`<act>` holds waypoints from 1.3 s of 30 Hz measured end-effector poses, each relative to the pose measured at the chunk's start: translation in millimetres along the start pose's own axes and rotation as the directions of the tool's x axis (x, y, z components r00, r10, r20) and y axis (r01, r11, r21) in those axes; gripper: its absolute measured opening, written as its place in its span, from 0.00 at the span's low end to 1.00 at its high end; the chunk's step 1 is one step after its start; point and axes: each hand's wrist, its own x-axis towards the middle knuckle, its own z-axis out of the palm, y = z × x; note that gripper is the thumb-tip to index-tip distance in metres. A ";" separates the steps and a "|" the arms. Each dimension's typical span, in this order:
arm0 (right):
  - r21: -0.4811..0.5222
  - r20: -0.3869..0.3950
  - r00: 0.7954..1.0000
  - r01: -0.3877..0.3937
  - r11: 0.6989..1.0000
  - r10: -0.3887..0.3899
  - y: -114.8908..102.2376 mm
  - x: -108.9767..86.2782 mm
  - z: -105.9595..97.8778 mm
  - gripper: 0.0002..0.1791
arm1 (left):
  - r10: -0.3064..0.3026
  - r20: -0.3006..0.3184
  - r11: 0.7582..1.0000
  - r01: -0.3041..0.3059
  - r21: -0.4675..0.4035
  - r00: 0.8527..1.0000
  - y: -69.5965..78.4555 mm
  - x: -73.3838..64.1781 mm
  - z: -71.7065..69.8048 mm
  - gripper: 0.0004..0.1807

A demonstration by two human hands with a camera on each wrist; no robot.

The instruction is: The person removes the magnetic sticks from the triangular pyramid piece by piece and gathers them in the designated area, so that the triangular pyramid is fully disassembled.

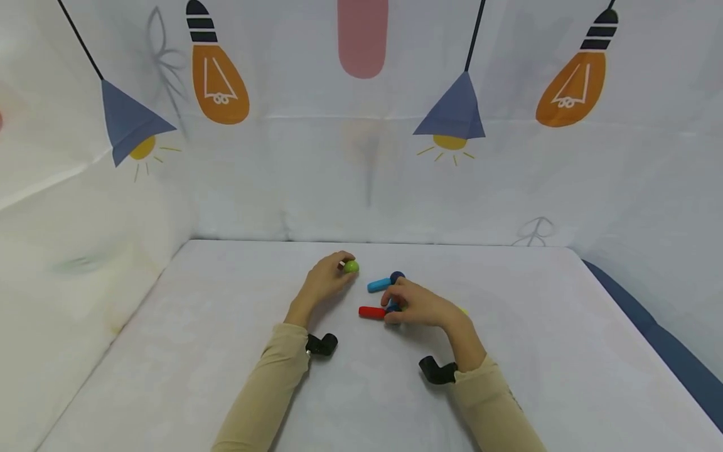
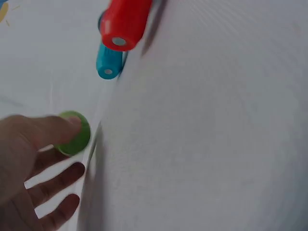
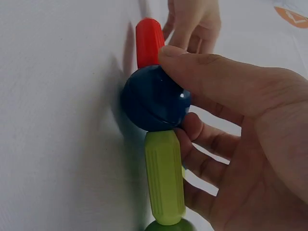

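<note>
My left hand [image 1: 326, 277] pinches a green ball [image 1: 351, 267] between thumb and fingers close over the table; the ball [image 2: 81, 138] also shows in the left wrist view. My right hand [image 1: 425, 306] grips a dark blue ball [image 3: 155, 98], thumb on top and fingers at its side. From that ball a red rod [image 3: 149, 41] points toward my left hand, and a yellow-green rod [image 3: 164, 178] extends the other way to a second green ball [image 3: 171, 225]. Beyond the red rod lies a light blue rod [image 1: 379, 285] with another dark blue ball [image 1: 397, 275] at its right end.
The white table [image 1: 226, 376] ends at a hanging white cloth [image 1: 316, 182] printed with lamps and bulbs. Black wrist devices [image 1: 323, 344] sit at both sleeves. A small yellow piece [image 1: 464, 311] peeks out behind my right wrist. Dark blue fabric [image 1: 649, 333] borders the table's right edge.
</note>
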 end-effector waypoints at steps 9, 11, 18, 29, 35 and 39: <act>-0.070 -0.059 0.998 0.023 0.997 -0.027 -1.8 -4.9 8.2 0.11 | -0.005 0.043 0.998 0.002 0.069 0.999 0.4 -4.9 -4.6 0.23; -0.107 -0.083 0.996 0.031 0.994 -0.040 -1.3 -7.3 9.8 0.11 | 0.018 0.043 0.996 -0.021 0.091 0.999 7.1 -5.8 -11.4 0.24; -0.193 -0.151 0.982 0.083 0.978 -0.113 3.7 -12.9 11.8 0.13 | 0.214 0.241 0.976 -0.214 -0.026 0.947 42.5 -18.0 -28.9 0.16; -0.184 -0.140 0.982 0.098 0.978 -0.125 4.1 -11.7 15.2 0.13 | 0.240 0.460 0.963 -0.268 -0.004 0.855 50.8 -30.9 5.9 0.12; -0.196 -0.152 0.982 0.085 0.977 -0.116 4.2 -11.0 15.5 0.14 | 0.289 0.449 0.951 -0.307 -0.034 0.845 45.8 -30.5 10.1 0.11; -0.193 -0.152 0.982 0.081 0.978 -0.111 5.3 -10.0 14.8 0.14 | 0.359 0.438 0.928 -0.365 -0.074 0.824 45.0 -30.9 8.4 0.11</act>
